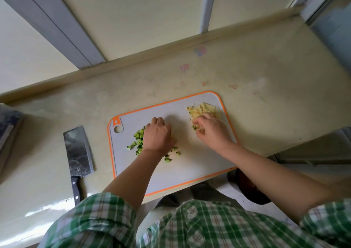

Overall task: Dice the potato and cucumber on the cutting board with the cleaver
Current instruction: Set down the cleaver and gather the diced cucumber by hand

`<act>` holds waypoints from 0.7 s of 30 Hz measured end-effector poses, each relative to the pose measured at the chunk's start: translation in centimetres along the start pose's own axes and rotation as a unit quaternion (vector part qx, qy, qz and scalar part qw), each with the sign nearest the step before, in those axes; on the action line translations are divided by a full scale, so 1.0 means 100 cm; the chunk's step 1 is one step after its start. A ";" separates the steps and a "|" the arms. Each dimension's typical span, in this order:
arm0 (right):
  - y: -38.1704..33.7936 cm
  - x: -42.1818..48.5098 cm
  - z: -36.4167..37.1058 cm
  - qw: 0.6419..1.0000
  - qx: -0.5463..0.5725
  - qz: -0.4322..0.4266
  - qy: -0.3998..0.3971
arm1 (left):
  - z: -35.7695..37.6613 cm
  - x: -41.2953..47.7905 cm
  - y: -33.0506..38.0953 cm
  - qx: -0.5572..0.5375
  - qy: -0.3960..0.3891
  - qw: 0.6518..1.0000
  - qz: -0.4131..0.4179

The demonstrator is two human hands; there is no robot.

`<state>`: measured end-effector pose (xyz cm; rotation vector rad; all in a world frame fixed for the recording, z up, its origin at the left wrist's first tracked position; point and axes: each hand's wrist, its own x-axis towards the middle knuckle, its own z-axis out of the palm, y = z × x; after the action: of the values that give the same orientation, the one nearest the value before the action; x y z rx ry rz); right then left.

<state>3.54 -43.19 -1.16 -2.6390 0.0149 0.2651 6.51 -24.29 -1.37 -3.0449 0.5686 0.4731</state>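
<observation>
Found the cleaver [78,152] lying on the counter [266,76], lower left of the frame, off the cutting board [190,171]. Saw cucumber dice [137,141] left of centre beneath the left hand [158,135], fingers curled under; could not tell whether clamped on any. Saw the right hand [210,129] clawed into the potato dice [203,110], right of centre. Judged cutting done, gathering in hand; next called for gently raking stray pieces into heaps.
</observation>
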 end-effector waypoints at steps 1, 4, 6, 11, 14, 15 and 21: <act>-0.002 0.002 0.001 0.999 -0.035 -0.009 -0.012 | -0.001 0.000 0.002 -0.005 0.000 1.000 -0.002; -0.007 0.008 0.005 0.991 -0.127 -0.039 -0.028 | -0.001 0.001 0.008 -0.023 0.012 1.000 0.002; -0.007 0.011 0.005 0.987 -0.152 -0.051 -0.017 | -0.002 0.002 0.011 -0.042 0.015 0.999 0.008; -0.001 0.012 0.005 0.991 -0.116 -0.067 -0.010 | -0.004 0.007 0.021 -0.087 0.022 0.996 0.015; 0.006 0.011 0.006 0.997 -0.038 -0.071 0.011 | -0.004 0.011 0.027 -0.114 0.019 0.993 0.011; 0.008 0.011 0.005 0.998 -0.002 -0.062 0.022 | -0.003 0.012 0.028 -0.117 0.015 0.993 0.018; 0.030 0.013 -0.010 0.988 0.130 0.005 0.082 | 0.001 0.022 0.045 -0.165 0.002 0.986 0.033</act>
<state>4.79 -46.27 -2.00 -2.3935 0.1104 0.0453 6.81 -29.26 -1.88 -3.3463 0.6542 0.6221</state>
